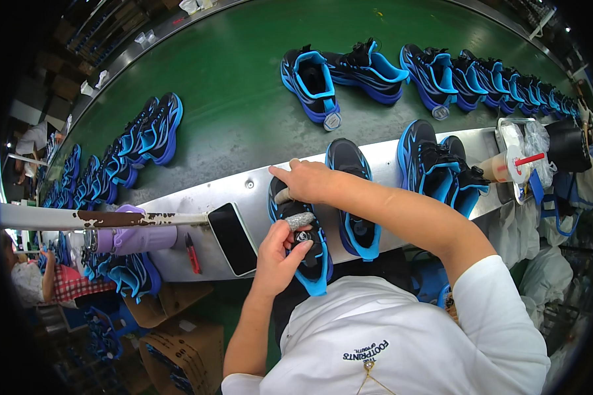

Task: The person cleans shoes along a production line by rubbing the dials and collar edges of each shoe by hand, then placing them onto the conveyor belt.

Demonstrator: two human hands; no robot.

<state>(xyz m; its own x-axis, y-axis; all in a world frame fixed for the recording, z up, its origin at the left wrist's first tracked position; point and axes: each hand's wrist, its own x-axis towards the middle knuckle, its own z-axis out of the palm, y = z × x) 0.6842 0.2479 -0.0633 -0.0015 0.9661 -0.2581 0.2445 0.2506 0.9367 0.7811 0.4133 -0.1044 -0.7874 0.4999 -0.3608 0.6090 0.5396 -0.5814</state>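
The left hand (280, 247) grips the tongue end of a black and blue shoe (302, 240) that lies on a steel shelf (244, 191) in front of the person, its fingers curled around a small round dial and a grey wad of paper (300, 220) that pokes out of the shoe's opening. The right hand (306, 181) reaches across from the right and presses down on the toe end of the same shoe, fingers closed over it with the index finger pointing left. A second shoe (352, 197) of the same kind lies just beside it to the right, touching the right forearm. Further right on the shelf stands another pair of shoes (441, 168), and past them a plastic cup with a red straw (507, 164). To the left of the held shoe a dark phone (232, 238) lies face up on the shelf, with a red pen (192, 253) next to it and a purple bottle (135, 237) beyond that. Behind the shelf runs a green conveyor belt (244, 85) carrying more blue shoes: a pair (339, 72) near the middle, a row (494, 82) curving off to the right, and another row (122, 151) to the left. Cardboard boxes (178, 329) sit on the floor at lower left.
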